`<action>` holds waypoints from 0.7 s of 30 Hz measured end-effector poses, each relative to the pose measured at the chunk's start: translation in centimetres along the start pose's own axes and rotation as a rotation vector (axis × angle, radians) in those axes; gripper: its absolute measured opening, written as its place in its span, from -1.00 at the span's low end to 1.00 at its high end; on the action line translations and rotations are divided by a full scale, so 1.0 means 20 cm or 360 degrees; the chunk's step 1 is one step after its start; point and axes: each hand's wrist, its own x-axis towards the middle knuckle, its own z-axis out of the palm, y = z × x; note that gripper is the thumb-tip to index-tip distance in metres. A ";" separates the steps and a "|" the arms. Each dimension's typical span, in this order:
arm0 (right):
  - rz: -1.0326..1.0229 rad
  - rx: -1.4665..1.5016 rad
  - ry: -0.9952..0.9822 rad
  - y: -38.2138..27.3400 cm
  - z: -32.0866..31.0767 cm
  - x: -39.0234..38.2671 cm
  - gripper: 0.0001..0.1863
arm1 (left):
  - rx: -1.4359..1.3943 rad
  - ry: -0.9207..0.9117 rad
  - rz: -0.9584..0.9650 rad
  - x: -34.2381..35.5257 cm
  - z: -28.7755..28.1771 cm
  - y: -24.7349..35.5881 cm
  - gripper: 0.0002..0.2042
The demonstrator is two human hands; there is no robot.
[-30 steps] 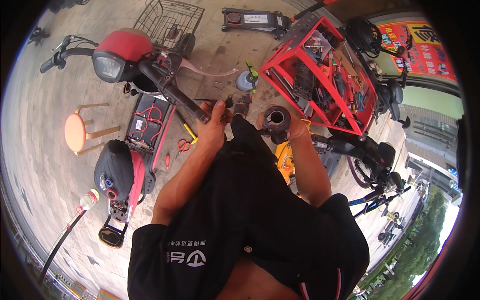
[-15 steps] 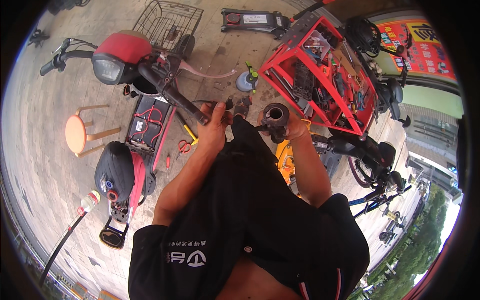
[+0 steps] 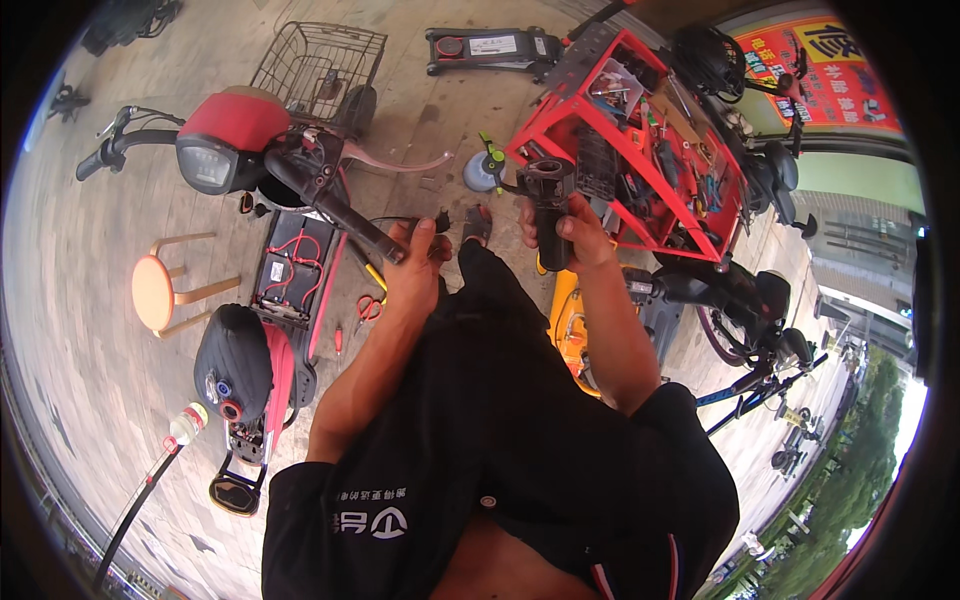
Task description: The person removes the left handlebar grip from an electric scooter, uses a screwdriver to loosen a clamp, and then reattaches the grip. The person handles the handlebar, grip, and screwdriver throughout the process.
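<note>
Turned in the right hand (image 3: 568,232), the grip (image 3: 551,238) now shows its side; 0.5 s ago its round opening faced the camera. Its collar has swung to the far end, with the tube running back toward the person. The whole view has shifted slightly too, while the left hand (image 3: 413,262) stays by the handlebar (image 3: 350,222).

The right hand is closed around the tube, thumb on 1 side and fingers on the other, which leaves the collar clear of the fingers and open to view. The grip is in the air in front of the person, near the cart (image 3: 640,172) in the picture and well apart from the handlebar's end.

The left hand is curled, thumb against fingers, and seems to pinch a dark cable (image 3: 443,222) whose end pokes out past the fingers; holding it there probably keeps it from dangling. Whether those fingers also touch the handlebar, I cannot tell.

Behind the handlebar, the scooter (image 3: 234,112) stands with its battery (image 3: 290,262) and red wires exposed, likely left uncovered for access. Scissors (image 3: 369,308) and a screwdriver (image 3: 338,341) lie on the floor (image 3: 270,400) beside it, within easy reach of the left hand, I judge. Loose tools fill the cart, handy to the right side.
</note>
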 end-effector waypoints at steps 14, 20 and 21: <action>0.0131 -0.0010 -0.0020 0.01 0.02 0.02 -0.24 | -0.0008 -0.0025 0.0012 0.01 0.00 0.01 -0.80; 0.0132 0.0041 0.0022 0.02 0.02 0.03 -0.24 | 0.0009 -0.0059 0.0016 0.01 -0.01 0.01 -0.86; 0.0135 0.0050 0.0036 0.02 0.01 0.03 -0.24 | 0.0002 -0.0056 0.0016 0.01 -0.01 0.01 -0.86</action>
